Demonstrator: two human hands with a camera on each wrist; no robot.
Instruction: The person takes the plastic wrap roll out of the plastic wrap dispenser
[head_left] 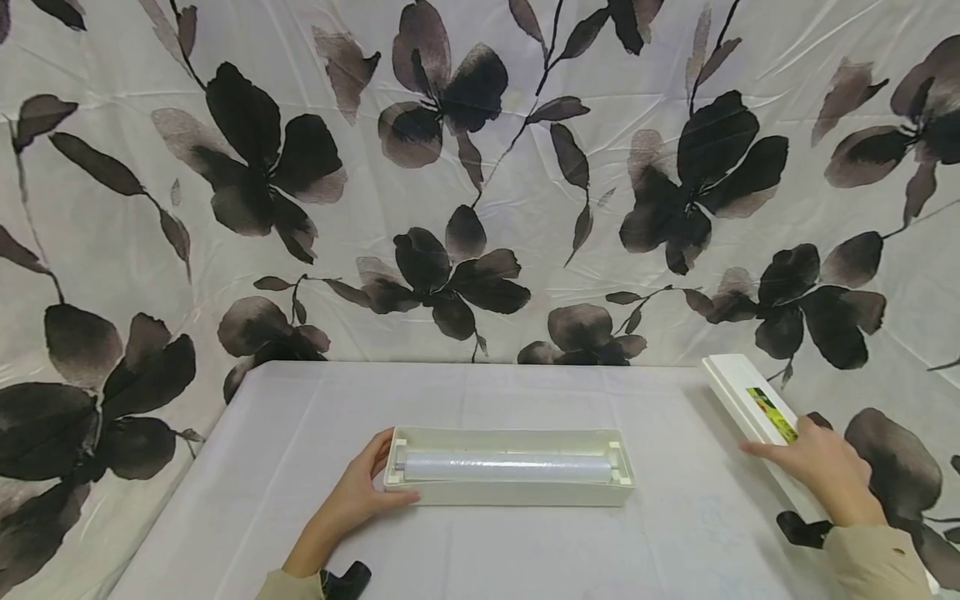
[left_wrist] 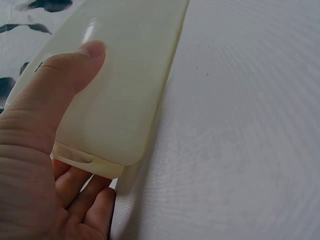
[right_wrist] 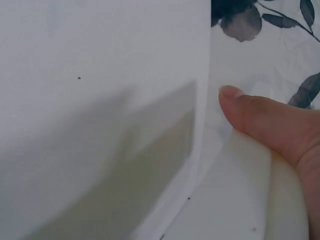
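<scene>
A long cream cling film box (head_left: 525,497) sits lidless at the middle of the white table, with a roll of clear cling film (head_left: 506,467) lying lengthwise inside. My left hand (head_left: 367,487) grips its left end, thumb pressed on the front wall and fingers round the end. In the left wrist view the thumb (left_wrist: 75,67) lies flat on the smooth box wall (left_wrist: 125,95). Off at the right table edge, my right hand (head_left: 828,471) holds the long white lid (head_left: 738,387), which bears a yellow-green label (head_left: 772,414). The right wrist view shows the thumb (right_wrist: 260,112) along the lid's side (right_wrist: 225,195).
A white cloth covers the table (head_left: 540,554). Behind it hangs a pale curtain (head_left: 555,225) printed with dark flowers. Black straps (head_left: 348,581) sit at both wrists. The lid casts a shadow (right_wrist: 135,185) on the table's right side.
</scene>
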